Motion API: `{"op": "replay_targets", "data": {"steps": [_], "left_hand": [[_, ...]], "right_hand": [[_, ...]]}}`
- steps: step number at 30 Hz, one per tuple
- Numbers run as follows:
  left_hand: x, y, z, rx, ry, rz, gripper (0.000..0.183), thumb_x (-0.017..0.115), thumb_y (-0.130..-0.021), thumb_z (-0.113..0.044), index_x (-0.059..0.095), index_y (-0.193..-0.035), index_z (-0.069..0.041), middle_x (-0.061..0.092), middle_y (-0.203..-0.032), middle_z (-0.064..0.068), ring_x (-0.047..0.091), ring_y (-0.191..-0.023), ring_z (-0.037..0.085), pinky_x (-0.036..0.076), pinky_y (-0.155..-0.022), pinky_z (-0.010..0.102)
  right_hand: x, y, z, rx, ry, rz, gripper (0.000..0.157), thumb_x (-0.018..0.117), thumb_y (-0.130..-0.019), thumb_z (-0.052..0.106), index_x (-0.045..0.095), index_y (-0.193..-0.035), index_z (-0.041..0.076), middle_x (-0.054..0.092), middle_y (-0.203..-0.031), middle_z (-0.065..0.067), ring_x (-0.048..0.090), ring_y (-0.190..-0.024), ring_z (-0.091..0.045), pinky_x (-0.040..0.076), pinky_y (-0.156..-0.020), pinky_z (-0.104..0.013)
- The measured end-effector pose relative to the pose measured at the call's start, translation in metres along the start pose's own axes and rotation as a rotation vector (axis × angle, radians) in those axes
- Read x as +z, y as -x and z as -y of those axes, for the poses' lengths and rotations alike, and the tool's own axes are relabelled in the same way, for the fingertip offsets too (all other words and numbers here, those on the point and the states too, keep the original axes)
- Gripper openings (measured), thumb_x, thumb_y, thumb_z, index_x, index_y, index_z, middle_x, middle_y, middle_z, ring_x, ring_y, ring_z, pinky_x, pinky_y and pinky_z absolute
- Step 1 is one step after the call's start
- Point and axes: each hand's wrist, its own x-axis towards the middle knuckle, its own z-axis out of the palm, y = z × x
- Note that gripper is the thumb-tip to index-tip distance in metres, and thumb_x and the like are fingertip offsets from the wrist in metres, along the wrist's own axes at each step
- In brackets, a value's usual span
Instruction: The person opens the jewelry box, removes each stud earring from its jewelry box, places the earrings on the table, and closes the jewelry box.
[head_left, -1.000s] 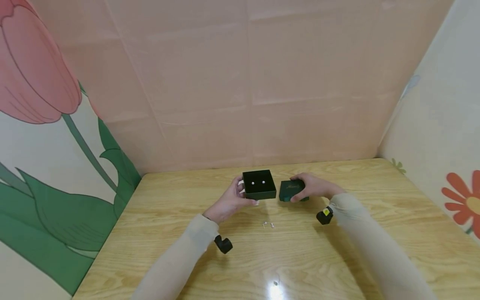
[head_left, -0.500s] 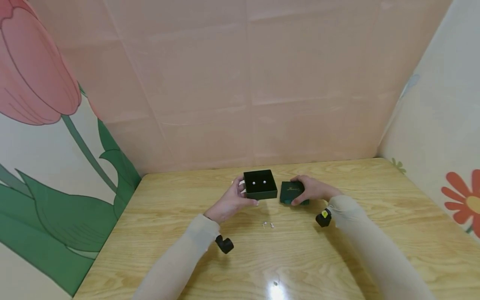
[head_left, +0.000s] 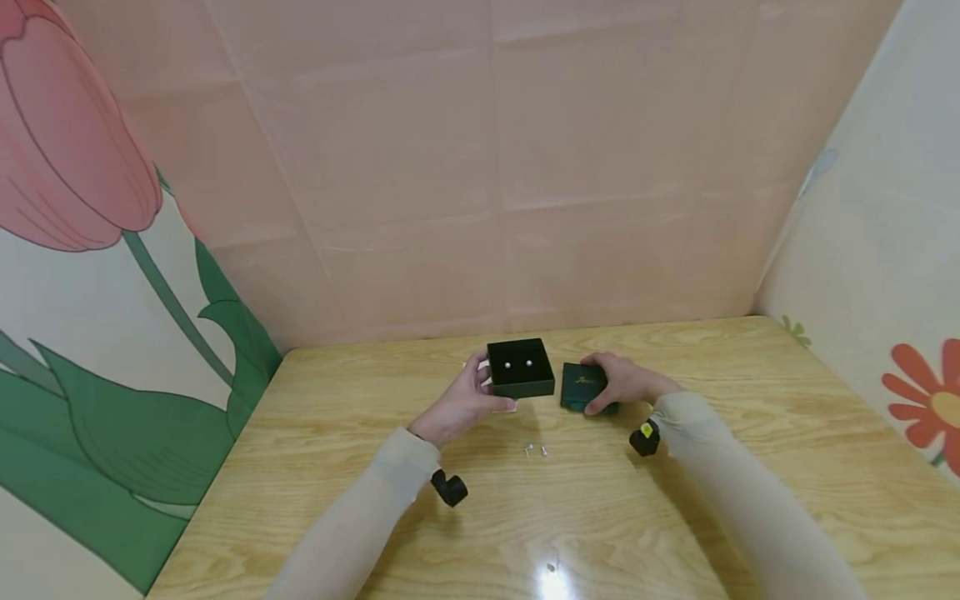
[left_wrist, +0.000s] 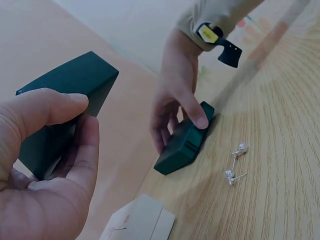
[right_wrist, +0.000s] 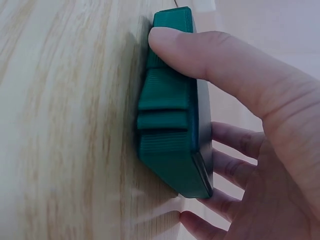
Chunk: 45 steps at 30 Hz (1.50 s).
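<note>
My left hand [head_left: 457, 404] holds the dark green box base [head_left: 522, 389], thumb at its near side. Two small pearl studs [head_left: 528, 363] show in its black insert in the head view. To the right, my right hand [head_left: 628, 379] grips a green box lid [head_left: 576, 382] with faint gold lettering, thumb on one side and fingers opposite. In the right wrist view a ribbed green ribbon [right_wrist: 165, 120] runs along the lid's side, close to the tabletop. Two silvery stud earrings [left_wrist: 237, 162] lie on the wood nearer the body, between the hands.
A whitish box [left_wrist: 137, 220] stands below the left hand, mostly hidden in the head view. The wooden table [head_left: 360, 383] meets a pink-covered wall [head_left: 495, 208] at the back. Near the front, a small object [head_left: 552, 567] lies beside a bright reflection.
The lid under my right hand has come down slightly toward the table and its top shows more. The left hand with the box base has barely moved.
</note>
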Motion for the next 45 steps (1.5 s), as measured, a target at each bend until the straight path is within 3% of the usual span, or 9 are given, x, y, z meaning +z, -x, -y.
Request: {"op": "replay_targets", "data": {"steps": [13,22,25,28,34,38,45], "left_hand": [[0.0,0.0,0.0,-0.01,-0.01,0.004,0.087,0.062,-0.081,0.019,0.019,-0.147,-0.019,0.04,-0.143,0.014,0.051,-0.122,0.027,0.051,-0.091,0.034],[0.0,0.0,-0.001,-0.006,-0.004,0.011,0.089,0.062,-0.081,0.019,0.019,-0.147,-0.021,0.04,-0.144,0.013,0.051,-0.123,0.027,0.051,-0.093,0.035],[0.001,0.0,-0.002,-0.01,-0.002,0.008,0.089,0.062,-0.081,0.019,0.018,-0.147,-0.022,0.041,-0.144,0.012,0.051,-0.123,0.026,0.051,-0.092,0.034],[0.001,-0.001,-0.002,-0.015,0.003,0.002,0.089,0.062,-0.081,0.019,0.019,-0.147,-0.023,0.042,-0.143,0.011,0.052,-0.122,0.025,0.051,-0.091,0.034],[0.001,-0.001,-0.002,-0.007,-0.008,0.014,0.088,0.062,-0.082,0.018,0.019,-0.147,-0.02,0.041,-0.144,0.013,0.052,-0.122,0.027,0.051,-0.091,0.034],[0.001,-0.002,-0.003,-0.007,-0.004,0.017,0.089,0.061,-0.082,0.019,0.017,-0.148,-0.02,0.04,-0.145,0.013,0.051,-0.123,0.027,0.051,-0.091,0.035],[0.002,0.004,-0.01,-0.013,-0.009,0.024,0.092,0.061,-0.08,0.021,0.015,-0.148,-0.02,0.038,-0.145,0.014,0.05,-0.123,0.029,0.051,-0.091,0.035]], "right_hand": [[0.002,0.005,0.006,0.027,0.02,-0.005,0.097,0.088,-0.067,0.028,0.035,-0.142,-0.003,0.045,-0.137,-0.026,0.044,-0.117,-0.039,0.037,-0.097,-0.054],[-0.001,0.006,0.011,0.014,0.047,-0.021,0.107,0.076,-0.076,0.053,0.022,-0.151,0.0,0.026,-0.15,-0.031,0.025,-0.135,-0.052,0.027,-0.103,-0.068],[-0.005,0.006,0.017,-0.004,-0.01,-0.066,0.095,0.071,-0.084,0.049,0.025,-0.15,-0.001,0.028,-0.15,-0.03,0.027,-0.136,-0.051,0.029,-0.104,-0.066],[-0.009,0.005,0.026,-0.022,-0.089,-0.125,0.074,0.065,-0.092,0.037,0.033,-0.146,-0.001,0.036,-0.147,-0.029,0.034,-0.132,-0.049,0.035,-0.103,-0.061],[-0.014,0.006,0.048,-0.038,-0.154,-0.263,0.041,0.061,-0.096,0.024,0.054,-0.126,-0.002,0.06,-0.117,-0.022,0.06,-0.107,-0.037,0.051,-0.088,-0.047],[-0.017,0.01,0.058,-0.023,-0.152,-0.319,0.028,0.061,-0.095,0.023,0.061,-0.113,0.002,0.062,-0.103,-0.014,0.061,-0.095,-0.028,0.051,-0.084,-0.043],[-0.017,0.015,0.072,-0.049,-0.143,-0.337,0.019,0.065,-0.093,0.023,0.064,-0.099,0.005,0.063,-0.092,-0.01,0.06,-0.085,-0.022,0.05,-0.074,-0.034]]}}
